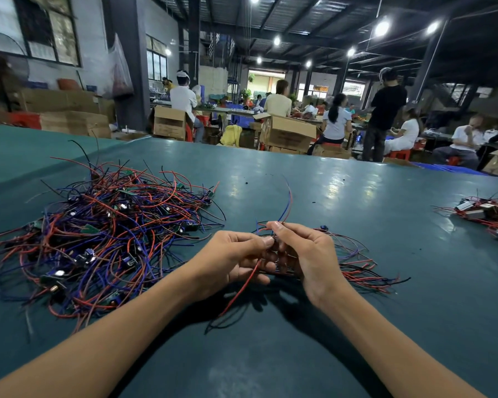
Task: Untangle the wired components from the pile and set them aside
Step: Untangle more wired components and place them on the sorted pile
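A big tangled pile of wired components (104, 234), with red, blue and black leads and small green boards, covers the left of the teal table (342, 202). Both hands meet at the table's middle over a small bundle of wired components (357, 268) whose leads fan out to the right. My left hand (236, 259) pinches a red lead that trails down toward me. My right hand (302, 254) grips the bundle, and a red and blue lead pair rises from its fingertips. The component bodies are hidden between the fingers.
Another small heap of parts with metal pieces (486, 214) lies at the table's right edge. Beyond the far edge sit cardboard boxes (288, 133) and several seated and standing workers.
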{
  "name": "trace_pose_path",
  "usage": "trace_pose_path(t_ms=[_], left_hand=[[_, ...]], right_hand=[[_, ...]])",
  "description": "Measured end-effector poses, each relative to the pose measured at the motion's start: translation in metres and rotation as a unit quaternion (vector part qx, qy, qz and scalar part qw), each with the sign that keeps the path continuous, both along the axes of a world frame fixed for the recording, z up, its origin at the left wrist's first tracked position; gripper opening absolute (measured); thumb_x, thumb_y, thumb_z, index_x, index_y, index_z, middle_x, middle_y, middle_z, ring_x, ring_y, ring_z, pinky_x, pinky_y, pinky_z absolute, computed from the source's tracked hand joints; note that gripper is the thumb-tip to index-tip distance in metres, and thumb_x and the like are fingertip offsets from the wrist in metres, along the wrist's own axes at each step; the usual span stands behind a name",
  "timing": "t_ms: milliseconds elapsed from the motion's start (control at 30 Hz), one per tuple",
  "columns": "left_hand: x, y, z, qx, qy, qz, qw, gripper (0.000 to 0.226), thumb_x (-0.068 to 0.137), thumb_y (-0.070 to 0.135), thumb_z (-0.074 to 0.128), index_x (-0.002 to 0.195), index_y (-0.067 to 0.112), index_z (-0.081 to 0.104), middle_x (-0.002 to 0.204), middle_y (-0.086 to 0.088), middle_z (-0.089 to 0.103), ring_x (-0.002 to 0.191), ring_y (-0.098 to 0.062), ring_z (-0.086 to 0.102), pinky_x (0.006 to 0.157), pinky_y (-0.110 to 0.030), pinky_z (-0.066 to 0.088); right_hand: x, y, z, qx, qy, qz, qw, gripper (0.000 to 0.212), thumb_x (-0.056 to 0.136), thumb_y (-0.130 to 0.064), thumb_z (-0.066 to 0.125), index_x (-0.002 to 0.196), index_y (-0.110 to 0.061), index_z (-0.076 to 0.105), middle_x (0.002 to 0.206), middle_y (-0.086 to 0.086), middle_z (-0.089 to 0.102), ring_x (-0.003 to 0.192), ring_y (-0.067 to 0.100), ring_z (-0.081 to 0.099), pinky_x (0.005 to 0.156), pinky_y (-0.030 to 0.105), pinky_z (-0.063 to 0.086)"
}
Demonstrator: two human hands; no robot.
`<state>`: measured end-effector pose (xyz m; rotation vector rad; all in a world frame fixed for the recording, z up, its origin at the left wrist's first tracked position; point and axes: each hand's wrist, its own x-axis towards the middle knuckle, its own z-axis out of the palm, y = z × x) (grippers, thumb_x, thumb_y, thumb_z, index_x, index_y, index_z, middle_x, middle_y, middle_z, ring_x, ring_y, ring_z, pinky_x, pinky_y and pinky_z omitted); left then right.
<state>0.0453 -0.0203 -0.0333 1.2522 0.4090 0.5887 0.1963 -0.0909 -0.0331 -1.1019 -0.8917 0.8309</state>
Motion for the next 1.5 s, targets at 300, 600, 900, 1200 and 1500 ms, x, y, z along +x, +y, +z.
trace_pose_path(t_ms=[300, 600, 900, 1200, 1500], left_hand=[[-0.001, -0.001, -0.002, -0.004, 0.025, -0.017, 1.0, 0.017, 0.079, 0.024, 0.079, 0.085, 0.007, 0.078, 0.086, -0.02, 0.072, 0.07, -0.025, 0.072, 0.068, -0.036, 0.062], [-0.011, 0.005, 0.006, 0.031, 0.041, -0.112, 0.992, 0.026, 0.08, 0.024, 0.079, 0.092, 0.001, 0.076, 0.081, -0.017, 0.07, 0.065, -0.022, 0.068, 0.066, -0.034, 0.059], [-0.008, 0.014, 0.001, -0.026, 0.011, -0.149, 0.988, 0.034, 0.081, 0.031, 0.078, 0.1, 0.003, 0.077, 0.087, -0.011, 0.072, 0.073, -0.018, 0.07, 0.07, -0.035, 0.06], [-0.008, 0.019, 0.008, -0.109, -0.094, 0.021, 0.989, 0.031, 0.086, 0.028, 0.063, 0.104, 0.009, 0.08, 0.111, -0.01, 0.075, 0.089, -0.016, 0.073, 0.075, -0.028, 0.06], [-0.003, 0.009, 0.01, -0.004, -0.093, 0.033, 0.995, 0.029, 0.088, 0.03, 0.065, 0.106, 0.013, 0.078, 0.121, -0.013, 0.072, 0.107, -0.022, 0.071, 0.086, -0.031, 0.058]], right_hand=[[0.009, -0.003, 0.005, -0.024, -0.077, -0.008, 0.997, 0.024, 0.086, -0.021, 0.079, 0.064, -0.013, 0.075, 0.047, 0.003, 0.044, 0.036, 0.016, 0.035, 0.04, 0.02, 0.031], [0.032, -0.003, 0.019, 0.0, 0.013, -0.052, 0.999, 0.02, 0.085, -0.018, 0.079, 0.081, 0.001, 0.076, 0.05, -0.001, 0.044, 0.038, 0.012, 0.034, 0.039, 0.019, 0.03], [0.049, -0.008, 0.027, 0.039, 0.077, -0.136, 0.987, 0.021, 0.094, -0.037, 0.071, 0.091, -0.018, 0.08, 0.06, 0.001, 0.059, 0.042, 0.012, 0.047, 0.04, 0.025, 0.042], [0.001, -0.009, 0.008, -0.006, -0.209, -0.011, 0.978, 0.039, 0.1, -0.038, 0.061, 0.075, -0.012, 0.076, 0.065, 0.004, 0.066, 0.049, 0.017, 0.056, 0.038, 0.024, 0.039], [-0.019, -0.011, 0.004, -0.014, -0.192, 0.072, 0.979, 0.03, 0.094, -0.04, 0.066, 0.096, -0.014, 0.081, 0.094, 0.022, 0.075, 0.075, 0.035, 0.068, 0.052, 0.037, 0.051]])
